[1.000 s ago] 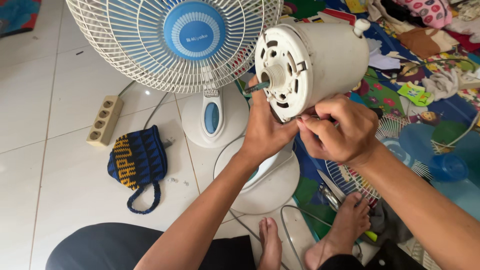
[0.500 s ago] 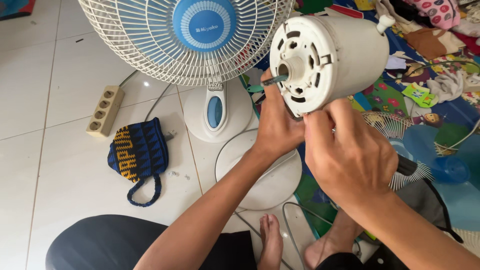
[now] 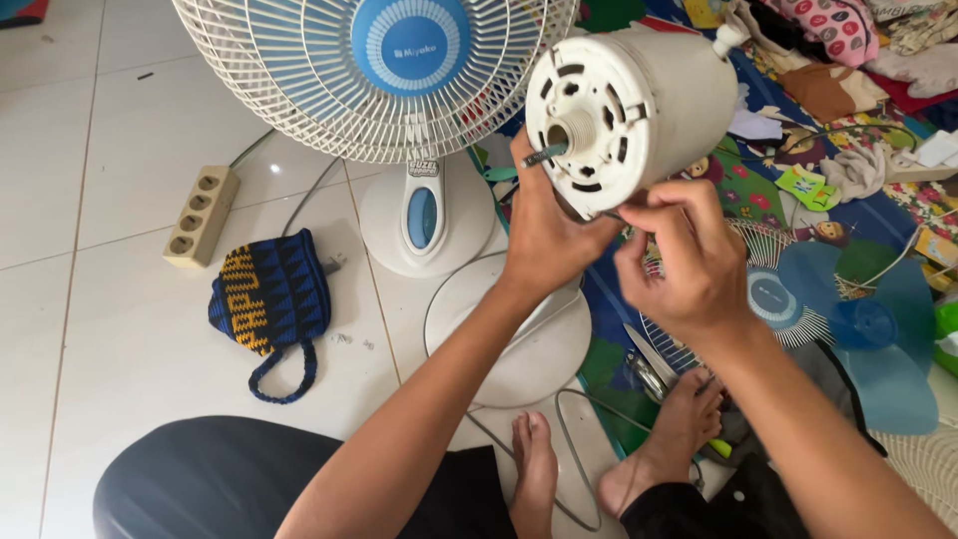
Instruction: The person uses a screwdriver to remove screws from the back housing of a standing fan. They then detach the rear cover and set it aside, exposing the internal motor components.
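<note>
A cream fan motor housing (image 3: 649,100) with a bare metal shaft (image 3: 544,155) sticking out of its vented front sits tilted above a round white base (image 3: 509,344). My left hand (image 3: 544,235) grips the neck just below the housing. Fingers of my right hand (image 3: 679,255) are pinched together at the housing's lower front edge; what they pinch is too small to tell.
A whole white and blue standing fan (image 3: 384,90) stands behind. On the tiled floor lie a power strip (image 3: 200,215) and a blue and yellow knitted pouch (image 3: 269,299). A loose blue fan blade (image 3: 858,324), a grille, scissors (image 3: 649,369) and clothes lie on the patterned mat at right.
My right hand dropped away from the housing, then came back up to its lower front edge with fingers pinched. The view shifted slightly; my left hand kept its grip.
</note>
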